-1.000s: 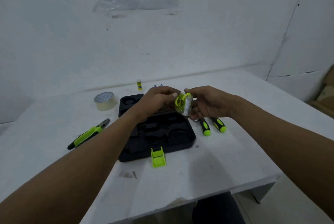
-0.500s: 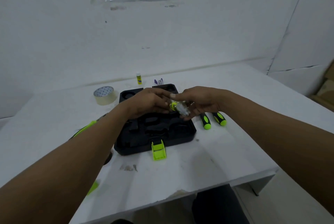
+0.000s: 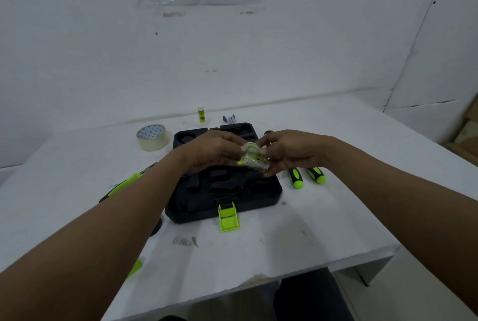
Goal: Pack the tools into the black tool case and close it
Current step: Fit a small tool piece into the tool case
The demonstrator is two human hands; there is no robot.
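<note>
Both my left hand (image 3: 214, 151) and right hand (image 3: 287, 151) pinch the small bagged green tool (image 3: 252, 157) above the open black tool case (image 3: 269, 191) mid-tabletop; it seems light, its wrap slippery, so I grip the hard body.

Pliers (image 3: 124, 184) half hidden by left forearm

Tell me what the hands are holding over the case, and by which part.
Both the left hand and right hand pinch a small clear packet with green pieces by its opposite sides, above the open black tool case.
</note>
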